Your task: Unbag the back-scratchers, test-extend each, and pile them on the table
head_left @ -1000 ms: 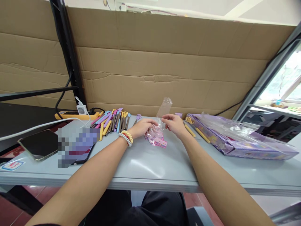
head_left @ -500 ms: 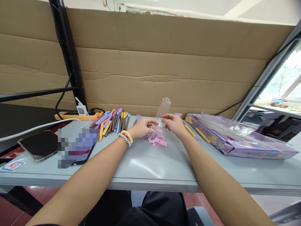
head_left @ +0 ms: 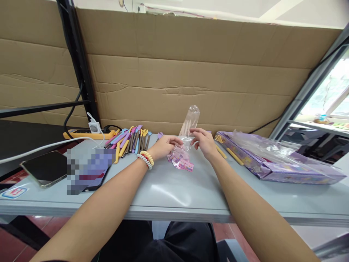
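Pinching clear bag (head_left: 189, 122), both hands, pink packets (head_left: 181, 160) beneath

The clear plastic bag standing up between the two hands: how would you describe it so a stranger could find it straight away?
Start at the grey table in front of the cardboard wall. At its middle the left hand and right hand meet over some small pink packets. The clear plastic bag rises upright there, the only see-through, standing thing; the colourful pens to its left lie flat.
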`<state>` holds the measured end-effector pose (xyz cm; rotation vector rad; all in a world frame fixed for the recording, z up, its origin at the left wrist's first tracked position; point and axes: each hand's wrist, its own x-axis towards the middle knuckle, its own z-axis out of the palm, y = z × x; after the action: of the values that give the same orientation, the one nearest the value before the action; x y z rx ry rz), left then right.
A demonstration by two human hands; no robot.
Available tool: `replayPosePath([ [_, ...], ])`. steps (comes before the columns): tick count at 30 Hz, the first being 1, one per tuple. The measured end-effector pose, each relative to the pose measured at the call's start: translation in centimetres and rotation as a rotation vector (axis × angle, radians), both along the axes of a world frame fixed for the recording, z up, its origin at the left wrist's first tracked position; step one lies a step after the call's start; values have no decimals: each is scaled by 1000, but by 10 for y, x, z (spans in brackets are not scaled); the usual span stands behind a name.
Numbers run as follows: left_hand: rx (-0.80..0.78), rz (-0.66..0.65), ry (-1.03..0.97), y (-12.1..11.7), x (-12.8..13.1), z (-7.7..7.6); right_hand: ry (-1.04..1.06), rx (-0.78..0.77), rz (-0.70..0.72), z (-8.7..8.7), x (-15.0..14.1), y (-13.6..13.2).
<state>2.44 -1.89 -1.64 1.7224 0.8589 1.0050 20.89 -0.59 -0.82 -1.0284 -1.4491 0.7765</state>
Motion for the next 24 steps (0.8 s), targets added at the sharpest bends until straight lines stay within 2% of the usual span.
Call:
replayPosePath([
  [5,-11,94,-60,0,0,4,1,36,28,3,2,-4],
  [10,68,134,-24,-1,0,5,-90,-36,262,2,2,-10],
  [12,97,137,-4,0,0,5,-123,-23,297,0,1,-10],
  [14,121,155,4,1,-1,4,-132,41,214,0,2,-7],
  [17,149,196,13,3,-2,3,-25,194,-53,3,10,0],
  [20,166,232,41,4,-4,2,243,296,-300,14,28,6],
  [24,180,237,111,5,-4,0,578,317,-551,33,62,6],
])
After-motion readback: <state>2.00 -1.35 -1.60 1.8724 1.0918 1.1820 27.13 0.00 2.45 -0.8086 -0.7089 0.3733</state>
